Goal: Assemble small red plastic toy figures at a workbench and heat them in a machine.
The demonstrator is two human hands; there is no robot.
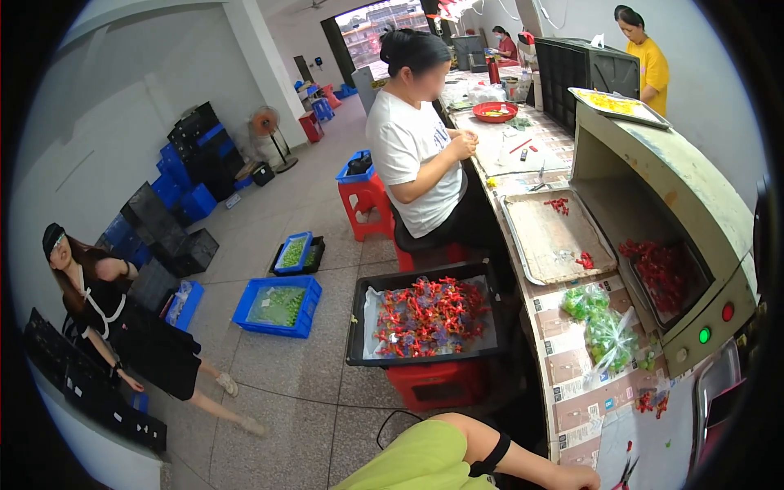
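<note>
Grey floor [233,260] at left, blue crate [309,309] on it. Next, black tray [425,358] of red pieces [429,314]. Near right: left hand [578,477], partly cut off, can't tell if pinching; pointed tool [628,472] just to its right. Right hand out of frame, can't tell.

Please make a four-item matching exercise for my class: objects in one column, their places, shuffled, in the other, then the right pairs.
Objects
1. Black crate of red pieces
2. Metal tray of yellow pieces
3. Standing fan
4. Pointed hand tool

Places
A. Near the wall pillar
B. Near the person's left hand
C. On a red stool
D. On top of the oven-like machine

Pairs: 1-C, 2-D, 3-A, 4-B
</note>
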